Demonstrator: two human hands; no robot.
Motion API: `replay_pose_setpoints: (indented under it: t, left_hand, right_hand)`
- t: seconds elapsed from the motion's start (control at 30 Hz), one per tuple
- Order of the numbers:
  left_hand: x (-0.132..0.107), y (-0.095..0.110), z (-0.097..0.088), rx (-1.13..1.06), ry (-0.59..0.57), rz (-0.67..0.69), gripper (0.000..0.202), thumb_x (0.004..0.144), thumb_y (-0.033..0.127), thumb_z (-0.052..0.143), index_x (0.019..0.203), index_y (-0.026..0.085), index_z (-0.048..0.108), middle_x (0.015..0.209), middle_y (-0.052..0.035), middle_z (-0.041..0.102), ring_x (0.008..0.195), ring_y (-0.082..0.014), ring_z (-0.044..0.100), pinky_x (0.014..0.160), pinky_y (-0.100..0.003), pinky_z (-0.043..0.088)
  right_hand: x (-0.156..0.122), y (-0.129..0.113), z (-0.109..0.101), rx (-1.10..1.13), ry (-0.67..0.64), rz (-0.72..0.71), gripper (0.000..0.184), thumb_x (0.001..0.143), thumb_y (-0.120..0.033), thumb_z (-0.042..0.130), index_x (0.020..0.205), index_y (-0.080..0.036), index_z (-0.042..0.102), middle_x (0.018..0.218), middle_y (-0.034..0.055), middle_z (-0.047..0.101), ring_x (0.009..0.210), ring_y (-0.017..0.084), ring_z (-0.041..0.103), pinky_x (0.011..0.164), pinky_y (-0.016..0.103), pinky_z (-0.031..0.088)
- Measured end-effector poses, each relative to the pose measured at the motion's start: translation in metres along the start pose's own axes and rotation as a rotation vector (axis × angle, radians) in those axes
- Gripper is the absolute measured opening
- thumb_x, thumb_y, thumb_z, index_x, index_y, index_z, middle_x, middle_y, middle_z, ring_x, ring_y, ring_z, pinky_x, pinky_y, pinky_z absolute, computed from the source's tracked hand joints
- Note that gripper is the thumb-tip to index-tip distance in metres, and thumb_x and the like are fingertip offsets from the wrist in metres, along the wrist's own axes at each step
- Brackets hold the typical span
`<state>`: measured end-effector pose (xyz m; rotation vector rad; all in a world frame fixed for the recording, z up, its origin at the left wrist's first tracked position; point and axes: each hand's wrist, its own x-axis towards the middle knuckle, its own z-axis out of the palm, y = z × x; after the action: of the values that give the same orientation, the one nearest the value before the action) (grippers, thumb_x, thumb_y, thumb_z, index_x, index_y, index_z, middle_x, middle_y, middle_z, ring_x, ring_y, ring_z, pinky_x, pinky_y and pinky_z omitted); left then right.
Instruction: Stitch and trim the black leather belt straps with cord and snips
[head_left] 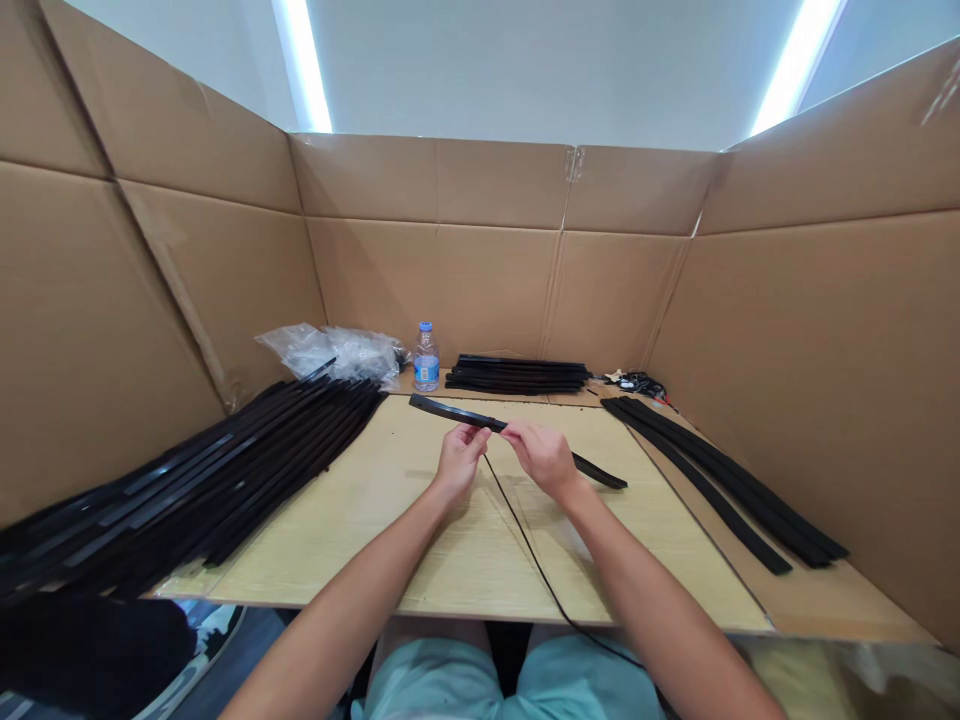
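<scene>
Above the middle of the table, a long black strip [448, 411] runs slantwise, its left end raised and its right end lower. My left hand [461, 458] is closed on the strip near its middle, thumb on top. Right beside it, my right hand [541, 455] pinches the same strip, covering part of it. From under my left hand a thin black cord [525, 535] runs down over the table's front edge towards my lap. Whether the cord is joined to the strip is hidden by the fingers.
Many black strips [247, 470] lie heaped at left, with clear plastic bags [337, 352] behind. A water bottle [426, 358], a stack of black strips [519, 374] and tangled cables [637, 383] line the back. Several strips [720, 480] lie at right. Cardboard walls [495, 190] surround the table [315, 560].
</scene>
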<state>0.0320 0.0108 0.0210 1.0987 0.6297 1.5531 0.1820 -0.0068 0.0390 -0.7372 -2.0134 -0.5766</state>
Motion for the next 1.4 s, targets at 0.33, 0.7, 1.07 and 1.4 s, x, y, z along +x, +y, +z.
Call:
replay_pose_setpoints:
  t: [0.33,0.7,1.07,1.4]
  left_hand:
    - [0.001,-0.006,0.003,0.098,0.095,0.049,0.031,0.063,0.042,0.076,0.069,0.015,0.062,0.052,0.0054,0.046,0.048,-0.0080,0.035,0.047,-0.023,0.026]
    - [0.005,-0.007,-0.002,0.136,0.119,0.049,0.029,0.066,0.041,0.073,0.070,0.015,0.061,0.051,0.0062,0.045,0.046,-0.0079,0.035,0.046,-0.023,0.025]
    - [-0.001,-0.002,0.006,0.102,0.066,0.036,0.026,0.063,0.035,0.077,0.070,0.015,0.063,0.056,0.0046,0.052,0.050,-0.0085,0.037,0.050,-0.023,0.028]
    - [-0.003,-0.008,0.007,0.009,0.013,-0.092,0.043,0.054,0.050,0.080,0.061,0.014,0.058,0.052,0.0054,0.046,0.048,-0.0065,0.034,0.048,-0.021,0.025]
  right_hand:
    - [0.001,0.001,0.012,-0.041,-0.017,0.074,0.030,0.100,-0.028,0.037,0.087,-0.015,0.061,0.081,0.0099,0.067,0.070,0.018,0.065,0.064,0.027,0.050]
    - [0.005,0.004,0.009,0.001,-0.156,0.097,0.026,0.099,-0.024,0.038,0.085,-0.017,0.059,0.075,0.0064,0.065,0.067,0.018,0.062,0.060,0.027,0.047]
    - [0.017,-0.002,-0.016,0.085,-0.287,0.176,0.041,0.084,-0.011,0.059,0.123,-0.022,0.053,0.110,0.0075,0.067,0.094,0.023,0.066,0.076,0.032,0.054]
    - [0.012,0.007,-0.012,0.223,-0.273,0.227,0.037,0.083,-0.012,0.060,0.119,-0.019,0.054,0.111,0.0084,0.067,0.099,0.022,0.065,0.084,0.032,0.054]
